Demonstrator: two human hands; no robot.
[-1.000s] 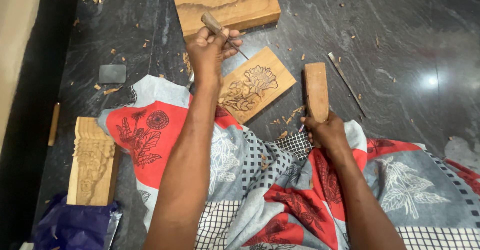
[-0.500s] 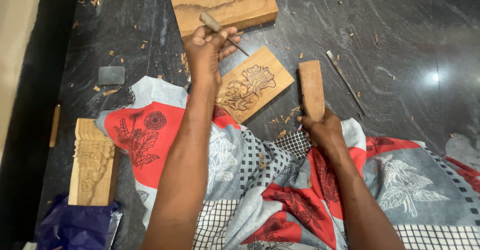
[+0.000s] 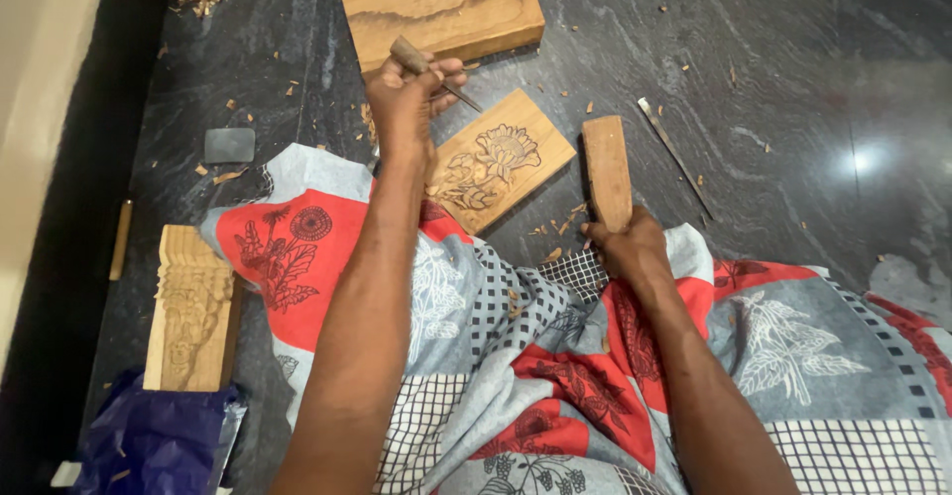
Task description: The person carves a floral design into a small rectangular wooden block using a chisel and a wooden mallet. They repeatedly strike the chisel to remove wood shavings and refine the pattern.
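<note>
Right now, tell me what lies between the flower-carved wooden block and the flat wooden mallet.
In the head view, only dark stone floor with scattered wood chips separates the carved block from the mallet.

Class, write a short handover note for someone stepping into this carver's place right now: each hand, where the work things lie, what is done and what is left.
Left hand: shut on a chisel, its tip just above the carved panel.
Right hand: shut on a wooden mallet, head pointing away, held off to the panel's right.
Panel lies on the dark floor by the patterned cloth. A plain wood block lies beyond it, a second tool to the right, a carved post to the left.
Done: flower outline cut into the panel; chips scattered around.
Left: the panel's background looks uncut.
</note>
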